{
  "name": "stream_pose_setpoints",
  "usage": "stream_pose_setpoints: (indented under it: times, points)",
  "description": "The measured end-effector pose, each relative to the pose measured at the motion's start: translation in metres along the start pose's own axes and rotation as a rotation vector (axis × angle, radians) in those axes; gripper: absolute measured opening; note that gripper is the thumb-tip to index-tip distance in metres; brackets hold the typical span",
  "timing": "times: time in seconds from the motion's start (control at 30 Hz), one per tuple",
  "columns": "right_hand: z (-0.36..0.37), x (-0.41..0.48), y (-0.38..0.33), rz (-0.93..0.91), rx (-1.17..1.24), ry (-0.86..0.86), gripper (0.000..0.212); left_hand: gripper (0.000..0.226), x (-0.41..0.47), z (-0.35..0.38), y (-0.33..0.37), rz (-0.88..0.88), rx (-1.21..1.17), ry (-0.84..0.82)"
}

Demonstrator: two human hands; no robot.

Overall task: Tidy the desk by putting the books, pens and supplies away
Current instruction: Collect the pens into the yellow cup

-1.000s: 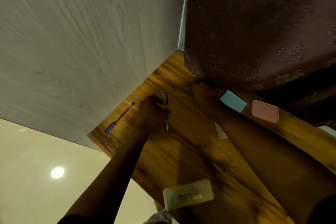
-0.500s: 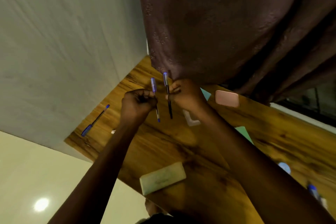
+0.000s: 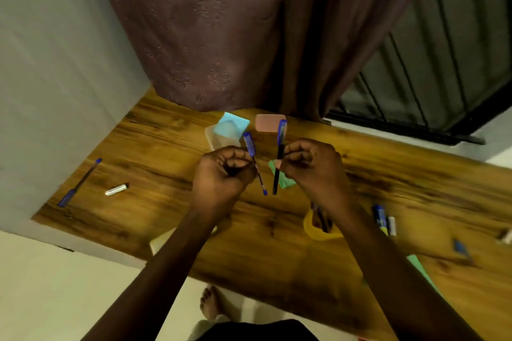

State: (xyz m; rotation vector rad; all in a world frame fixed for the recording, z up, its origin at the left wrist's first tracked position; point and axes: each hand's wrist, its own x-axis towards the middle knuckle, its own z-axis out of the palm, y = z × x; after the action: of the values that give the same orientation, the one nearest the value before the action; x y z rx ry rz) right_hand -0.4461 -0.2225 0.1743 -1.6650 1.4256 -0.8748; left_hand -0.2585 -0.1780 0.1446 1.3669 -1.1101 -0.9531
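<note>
My left hand (image 3: 223, 174) grips a blue pen (image 3: 250, 152) above the wooden desk (image 3: 155, 202), its cap pointing away from me. My right hand (image 3: 311, 166) grips a black pen with a blue cap (image 3: 279, 147) just to the right, nearly upright. The two pens are close together but apart. A third blue pen (image 3: 80, 183) lies at the desk's left end by the wall. A yellow cup (image 3: 318, 225) with pens in it stands under my right forearm, partly hidden.
A small silver tube (image 3: 116, 189) lies near the left pen. Blue (image 3: 232, 126), pink (image 3: 266, 122) and green (image 3: 285, 181) pads lie by the curtain (image 3: 221, 36). More pens and markers (image 3: 383, 219) lie to the right. A pale eraser (image 3: 160, 243) sits at the front edge.
Both hands have lifted a pen each from the desk's left part and carried them to the right, toward the middle. The camera has swung right, so the yellow cup shows.
</note>
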Motion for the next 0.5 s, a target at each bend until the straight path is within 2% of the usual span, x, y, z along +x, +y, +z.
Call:
stream_pose_setpoints:
  times: [0.13,0.3,0.43,0.5]
  points:
    - [-0.045,-0.035,0.024,-0.001,0.017,0.071,0.017,0.014,-0.030,0.046,0.007,0.053,0.025,-0.088]
    - [-0.082,-0.057,0.059,0.020,-0.008,0.182,0.017,0.018,-0.049,0.087,0.005,0.015,0.055,-0.131]
    - [-0.084,-0.073,0.090,0.059,-0.062,0.162,0.018,0.026,-0.063,0.106,-0.008,0.014,0.092,-0.145]
    - [-0.078,-0.078,0.101,0.067,-0.120,0.130,0.017,0.022,-0.067,0.113,-0.020,-0.023,0.115,-0.128]
